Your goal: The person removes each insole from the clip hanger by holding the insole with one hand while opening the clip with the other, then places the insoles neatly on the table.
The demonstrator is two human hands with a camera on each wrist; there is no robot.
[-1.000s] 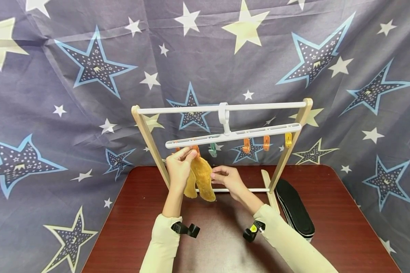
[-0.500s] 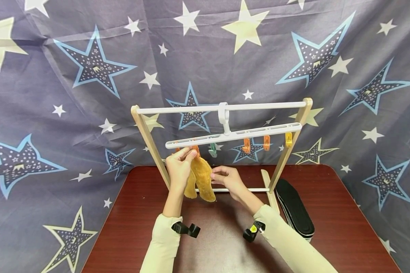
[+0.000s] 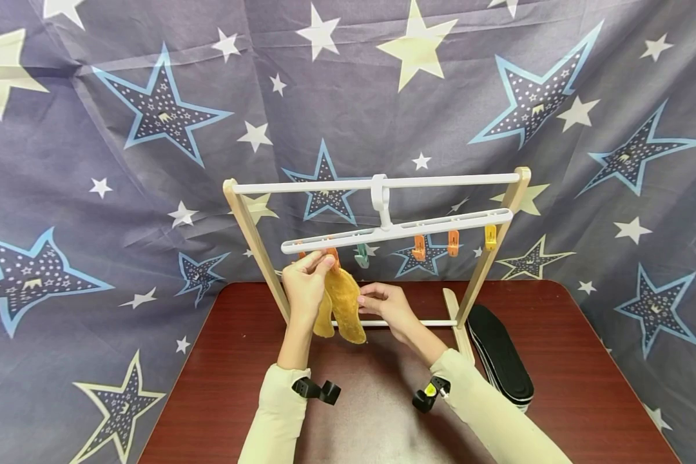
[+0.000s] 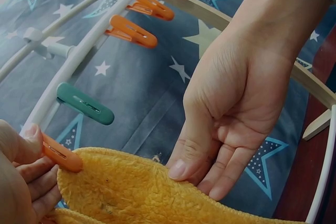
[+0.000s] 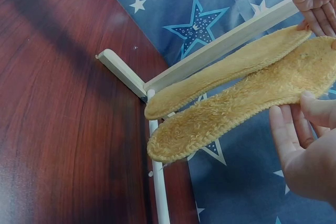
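Two fuzzy yellow insoles hang side by side under the left end of a white clip hanger (image 3: 417,228). My left hand (image 3: 304,283) pinches an orange clip (image 4: 62,153) at the top of the nearer insole (image 3: 345,306). With thumb and fingertips my right hand (image 3: 390,309) pinches that insole's right edge, as the right wrist view also shows. The other insole (image 5: 226,72) hangs just left of it, partly behind my left hand in the head view. Beside the held clip, a green clip (image 4: 85,103) hangs with nothing in it.
The hanger hooks over the top rod (image 3: 452,181) of a wooden rack (image 3: 255,251). Two orange clips (image 3: 453,243) and a yellow clip (image 3: 490,237) hang farther right. Black insoles (image 3: 501,354) lie stacked on the red-brown table (image 3: 574,374) right of the rack. A star-patterned cloth stands behind.
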